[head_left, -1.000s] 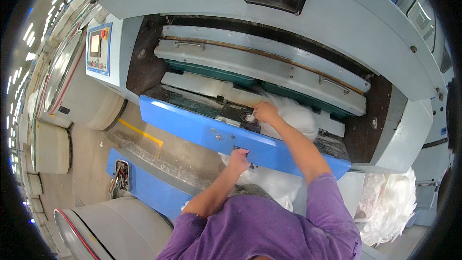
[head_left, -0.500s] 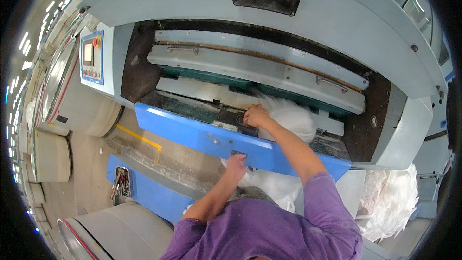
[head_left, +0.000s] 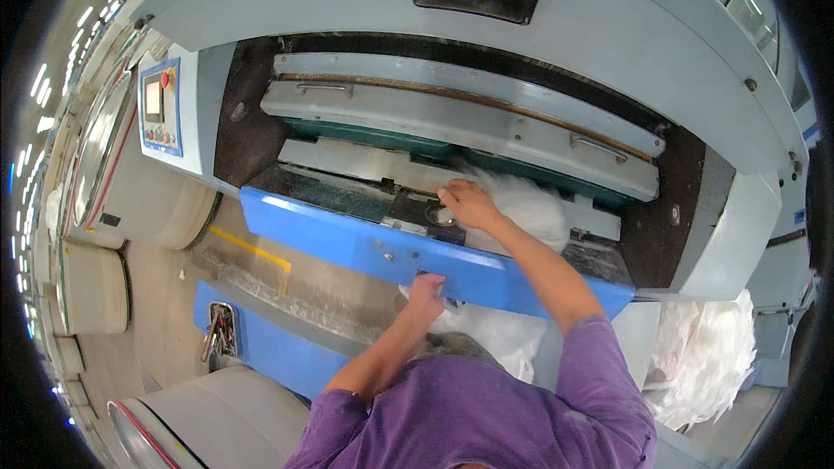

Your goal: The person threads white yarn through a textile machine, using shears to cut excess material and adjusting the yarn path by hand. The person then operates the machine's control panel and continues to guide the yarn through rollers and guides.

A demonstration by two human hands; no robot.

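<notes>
My right hand [head_left: 470, 204] reaches over the blue front panel [head_left: 347, 236] of a large grey machine. Its fingers are stretched out, thumb apart, above a small round metal opening [head_left: 441, 214]. A bulging sheet of white fibre [head_left: 532, 213] comes from the green-edged slot behind and lies against this hand's right side. Lower down, my left hand [head_left: 426, 296] is closed at the blue panel's lower part, beside a small dark slot. What its fingers grip, if anything, is hidden. Loose white fibre [head_left: 499, 330] hangs below the panel, just right of that hand.
A control panel [head_left: 162, 107] with a screen and red knob is at left. Large round cans [head_left: 161, 182] stand beyond it, another [head_left: 234, 417] at lower left. A fibre heap [head_left: 699, 360] is at right. A grey bar with handles [head_left: 417, 113] crosses behind my right hand.
My right hand's fingers have gone from curled down at the metal opening to stretched out, slightly raised off it, uncovering the opening. My left hand stays at the panel. The view has shifted slightly.
</notes>
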